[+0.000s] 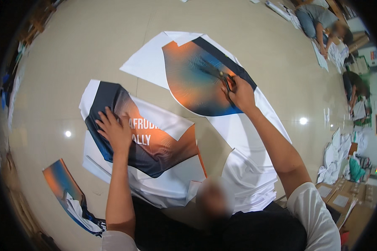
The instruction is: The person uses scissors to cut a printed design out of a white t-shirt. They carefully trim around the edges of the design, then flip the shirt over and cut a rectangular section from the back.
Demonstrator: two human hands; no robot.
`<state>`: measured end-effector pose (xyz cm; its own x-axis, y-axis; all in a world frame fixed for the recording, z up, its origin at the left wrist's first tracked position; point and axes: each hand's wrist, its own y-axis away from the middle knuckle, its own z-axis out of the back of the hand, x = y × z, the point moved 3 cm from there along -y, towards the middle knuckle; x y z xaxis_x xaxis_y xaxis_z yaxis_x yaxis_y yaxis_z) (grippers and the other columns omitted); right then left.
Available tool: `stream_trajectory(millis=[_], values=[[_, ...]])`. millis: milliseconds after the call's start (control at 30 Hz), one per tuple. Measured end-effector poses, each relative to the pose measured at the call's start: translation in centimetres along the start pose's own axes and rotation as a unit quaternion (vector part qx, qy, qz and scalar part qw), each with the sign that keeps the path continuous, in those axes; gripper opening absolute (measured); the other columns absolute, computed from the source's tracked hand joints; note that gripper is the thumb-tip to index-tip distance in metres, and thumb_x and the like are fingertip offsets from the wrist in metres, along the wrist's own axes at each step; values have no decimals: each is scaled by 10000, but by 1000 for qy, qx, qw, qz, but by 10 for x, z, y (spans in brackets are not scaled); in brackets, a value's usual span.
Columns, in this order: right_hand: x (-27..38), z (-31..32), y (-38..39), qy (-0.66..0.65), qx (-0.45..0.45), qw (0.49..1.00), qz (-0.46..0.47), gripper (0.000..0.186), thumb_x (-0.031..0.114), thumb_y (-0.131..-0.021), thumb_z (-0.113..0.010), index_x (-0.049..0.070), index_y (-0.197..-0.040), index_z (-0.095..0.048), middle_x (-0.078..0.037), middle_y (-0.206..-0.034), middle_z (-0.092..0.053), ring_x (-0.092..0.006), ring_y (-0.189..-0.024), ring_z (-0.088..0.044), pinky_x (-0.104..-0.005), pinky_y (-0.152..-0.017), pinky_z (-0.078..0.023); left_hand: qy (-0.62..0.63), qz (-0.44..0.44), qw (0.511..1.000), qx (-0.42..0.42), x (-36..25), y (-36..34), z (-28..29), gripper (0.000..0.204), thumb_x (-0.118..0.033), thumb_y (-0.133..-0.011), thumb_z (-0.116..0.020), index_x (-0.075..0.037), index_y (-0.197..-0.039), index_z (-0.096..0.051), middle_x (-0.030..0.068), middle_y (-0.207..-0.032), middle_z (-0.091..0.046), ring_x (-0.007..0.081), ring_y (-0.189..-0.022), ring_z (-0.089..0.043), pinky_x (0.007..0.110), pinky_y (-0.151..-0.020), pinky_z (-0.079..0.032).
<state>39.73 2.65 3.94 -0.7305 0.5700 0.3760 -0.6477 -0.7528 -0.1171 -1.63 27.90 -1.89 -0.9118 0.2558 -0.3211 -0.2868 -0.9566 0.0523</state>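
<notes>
Black-handled scissors (223,76) are in my right hand (242,93), fingers closed round the handles, blades pointing up and left. Beneath them lies a printed fabric panel (184,90) in orange, blue and black, with white cloth (144,62) around it. My left hand (115,130) rests flat, fingers spread, on a second printed piece of fabric (163,148) in dark grey and orange with white lettering. That piece is partly folded over white cloth. More white fabric (249,180) is bunched near my lap.
A cut printed strip (60,180) lies on the tiled floor (100,50) at the left. Two people (320,25) sit at the far right with white cloth. Fabric piles (336,157) and cardboard boxes (349,196) line the right side.
</notes>
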Motion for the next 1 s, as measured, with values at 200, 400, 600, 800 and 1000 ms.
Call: stream_trajectory(millis=[200, 400, 600, 800, 1000], values=[[-104, 37, 126, 39, -98, 987, -120, 343, 212, -905, -800, 15, -1152, -665, -241, -1099, -722, -476, -1087, -668, -560, -936, -523, -37, -99, 994, 31, -66, 57, -19, 1080, -688, -989, -633, -61, -1756, -201, 297, -1812, -116, 604, -1641, -53, 781, -1264, -82], [-193, 91, 287, 72, -202, 912, -349, 354, 259, -913, -846, 9, -1111, -693, -248, -1067, -736, -482, -1052, -685, -545, -928, -531, -12, -342, 935, 98, -119, 124, -34, 1039, -585, -974, -687, -99, -1762, -217, 239, -1836, -76, 589, -1651, -20, 775, -1272, -55], [-187, 118, 384, 97, -311, 869, -373, 351, 190, -893, -869, -29, -1116, -709, -250, -1086, -734, -450, -1044, -701, -524, -910, -538, -1, -655, 656, 375, -192, 260, -44, 738, -57, -935, -600, -152, -1655, -471, 163, -1813, -254, 481, -1668, -171, 677, -1332, -149], [-123, 93, 371, -119, -214, 923, -298, 397, 250, -875, -883, -29, -1107, -720, -183, -998, -746, -346, -876, -705, -444, -818, -559, 199, -646, 652, 343, -189, 279, -19, 506, 11, -854, -673, -75, -1352, -688, 184, -1485, -636, 415, -1474, -535, 541, -1269, -387], [-78, 73, 342, -33, -206, 955, -209, 415, 105, -785, -901, 7, -1119, -674, -208, -1070, -707, -437, -1076, -662, -515, -947, -516, 83, -344, 931, 92, -123, 222, 21, 733, -381, -878, -866, 60, -1371, -549, 252, -1318, -591, 461, -1239, -560, 559, -1076, -454]])
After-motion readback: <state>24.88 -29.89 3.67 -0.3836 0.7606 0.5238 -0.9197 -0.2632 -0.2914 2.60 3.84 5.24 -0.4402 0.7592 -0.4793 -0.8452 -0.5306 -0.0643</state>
